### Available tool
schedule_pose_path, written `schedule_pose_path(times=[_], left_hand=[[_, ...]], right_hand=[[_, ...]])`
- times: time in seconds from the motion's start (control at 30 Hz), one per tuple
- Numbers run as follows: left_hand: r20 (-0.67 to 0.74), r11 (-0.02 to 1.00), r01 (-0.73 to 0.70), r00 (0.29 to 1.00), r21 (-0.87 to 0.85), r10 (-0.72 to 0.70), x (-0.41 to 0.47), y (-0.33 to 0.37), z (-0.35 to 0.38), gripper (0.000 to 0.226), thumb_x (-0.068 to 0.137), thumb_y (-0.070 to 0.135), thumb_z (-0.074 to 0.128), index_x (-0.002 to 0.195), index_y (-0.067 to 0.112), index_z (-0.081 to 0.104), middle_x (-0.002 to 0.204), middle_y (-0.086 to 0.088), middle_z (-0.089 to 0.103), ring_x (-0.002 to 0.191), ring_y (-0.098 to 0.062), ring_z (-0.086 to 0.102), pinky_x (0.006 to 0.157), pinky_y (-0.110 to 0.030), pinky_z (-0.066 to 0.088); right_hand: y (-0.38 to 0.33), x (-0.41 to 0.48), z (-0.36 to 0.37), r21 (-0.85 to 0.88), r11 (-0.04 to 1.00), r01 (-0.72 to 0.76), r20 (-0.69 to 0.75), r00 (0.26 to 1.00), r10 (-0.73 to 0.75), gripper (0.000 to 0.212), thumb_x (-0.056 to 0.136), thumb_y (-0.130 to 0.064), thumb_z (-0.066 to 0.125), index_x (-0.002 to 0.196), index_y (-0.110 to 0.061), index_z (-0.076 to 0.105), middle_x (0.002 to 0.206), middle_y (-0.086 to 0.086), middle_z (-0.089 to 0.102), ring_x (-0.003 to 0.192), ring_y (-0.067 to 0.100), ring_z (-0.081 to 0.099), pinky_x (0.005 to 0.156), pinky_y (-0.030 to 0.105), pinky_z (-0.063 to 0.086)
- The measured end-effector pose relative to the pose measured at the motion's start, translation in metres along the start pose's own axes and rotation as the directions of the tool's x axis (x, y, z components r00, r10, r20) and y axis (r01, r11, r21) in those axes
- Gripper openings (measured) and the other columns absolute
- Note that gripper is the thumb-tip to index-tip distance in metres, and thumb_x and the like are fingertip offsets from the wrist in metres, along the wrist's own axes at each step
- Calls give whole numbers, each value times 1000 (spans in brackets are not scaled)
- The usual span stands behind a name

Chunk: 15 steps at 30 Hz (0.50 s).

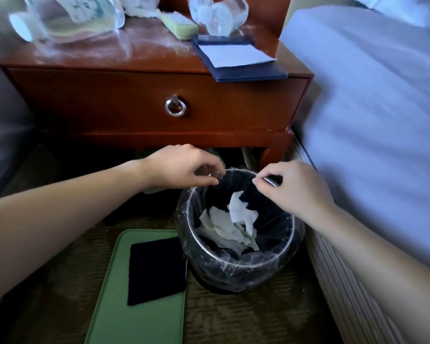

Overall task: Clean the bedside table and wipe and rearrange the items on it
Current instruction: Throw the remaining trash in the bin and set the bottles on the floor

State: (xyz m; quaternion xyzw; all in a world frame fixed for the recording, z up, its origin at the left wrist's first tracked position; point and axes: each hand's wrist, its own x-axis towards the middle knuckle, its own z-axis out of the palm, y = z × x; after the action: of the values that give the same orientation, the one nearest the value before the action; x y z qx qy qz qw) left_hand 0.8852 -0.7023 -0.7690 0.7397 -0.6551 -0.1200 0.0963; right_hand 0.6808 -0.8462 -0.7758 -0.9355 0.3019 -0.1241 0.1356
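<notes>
A dark round waste bin (241,263) with a clear plastic liner stands on the carpet below the wooden bedside table (144,100). Crumpled white tissues (230,228) lie inside it. My left hand (184,167) pinches the liner at the bin's far left rim. My right hand (293,182) pinches the liner at the far right rim. On the tabletop lie plastic water bottles (67,18) on their sides, a yellow-green sponge (181,26), white crumpled cloth (140,4) and a dark blue folder with white paper (233,58).
A green tray (109,294) with a black cloth (157,269) on it lies on the floor left of the bin. The bed (372,120) with a light blue sheet runs along the right. The table's drawer has a metal ring pull (175,108).
</notes>
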Motion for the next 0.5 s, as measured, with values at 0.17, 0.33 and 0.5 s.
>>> schedule_pose_path(times=[0.17,0.33,0.5], left_hand=[[-454,979,-201,876,-32,165,-7,-8,-56,19,94,40,56,112,35,60,91,20,68,83,0,65,76,-34,55],[-717,983,-163,696,-88,51,10,-43,-123,17,92,18,59,109,17,62,91,7,68,79,-4,61,73,-20,49],[-726,961,81,639,-266,-255,60,-109,-162,29,86,15,59,115,16,58,103,-3,63,90,-16,60,89,-38,50]], right_hand=[[-41,22,-17,29,903,429,-374,842,-388,22,85,-34,55,70,-27,69,66,-13,63,69,12,57,55,32,50],[-97,69,-43,22,690,723,-569,576,-586,22,88,-20,56,72,-17,71,74,-10,68,69,15,58,62,35,50],[-144,148,-56,182,777,603,-562,712,-420,16,87,-27,54,87,-25,70,76,-14,64,75,6,56,64,36,52]])
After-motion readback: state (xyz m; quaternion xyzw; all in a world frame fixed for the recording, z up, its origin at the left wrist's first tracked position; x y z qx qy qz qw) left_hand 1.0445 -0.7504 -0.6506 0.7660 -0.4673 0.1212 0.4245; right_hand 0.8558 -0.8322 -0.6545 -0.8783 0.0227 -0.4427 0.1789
